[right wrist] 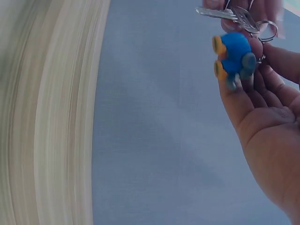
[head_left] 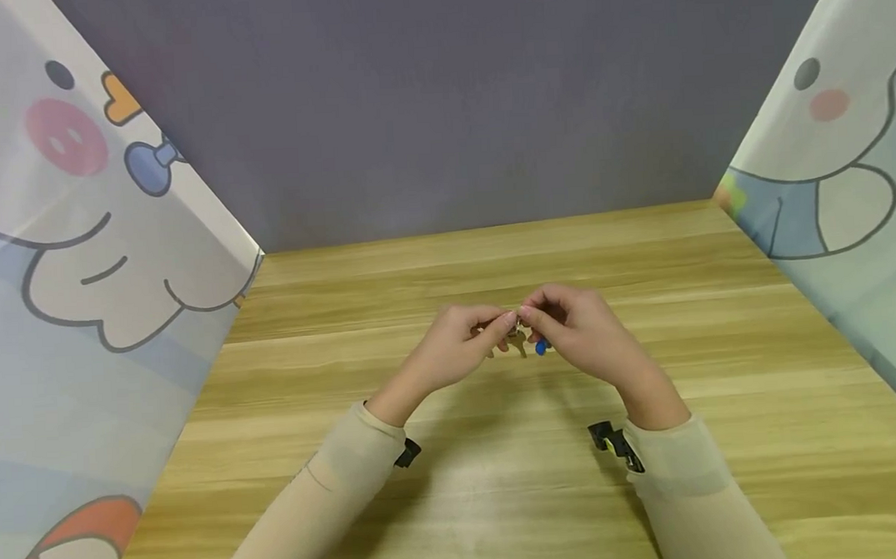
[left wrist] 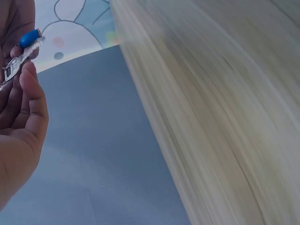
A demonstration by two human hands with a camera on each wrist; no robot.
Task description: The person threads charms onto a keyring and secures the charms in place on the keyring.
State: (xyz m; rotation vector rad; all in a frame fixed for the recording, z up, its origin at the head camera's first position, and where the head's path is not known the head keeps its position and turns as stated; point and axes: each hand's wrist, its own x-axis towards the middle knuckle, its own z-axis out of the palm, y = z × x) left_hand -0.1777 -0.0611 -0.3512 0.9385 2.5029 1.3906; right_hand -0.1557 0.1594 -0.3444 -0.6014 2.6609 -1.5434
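Note:
Both hands meet above the table, fingertips close together on a bunch of keys. The left hand (head_left: pixel 451 346) pinches the bunch between thumb and forefinger from the left. From the right, the right hand (head_left: pixel 585 332) pinches the metal key ring (right wrist: pixel 276 31) with thumb and forefinger. A metal key (head_left: pixel 521 344) hangs below the fingertips, and in the right wrist view a silver key (right wrist: pixel 213 12) points left. Beside the right fingers dangles a blue figure charm (right wrist: pixel 236 51) with orange round parts. The left fingertips partly hide the keys.
A wood-grain table (head_left: pixel 457 496) lies under the hands, with a grey panel (head_left: pixel 470 103) rising behind it. Cartoon-printed walls (head_left: pixel 45 330) stand at left and right. Black straps (head_left: pixel 616 446) show at the wrists.

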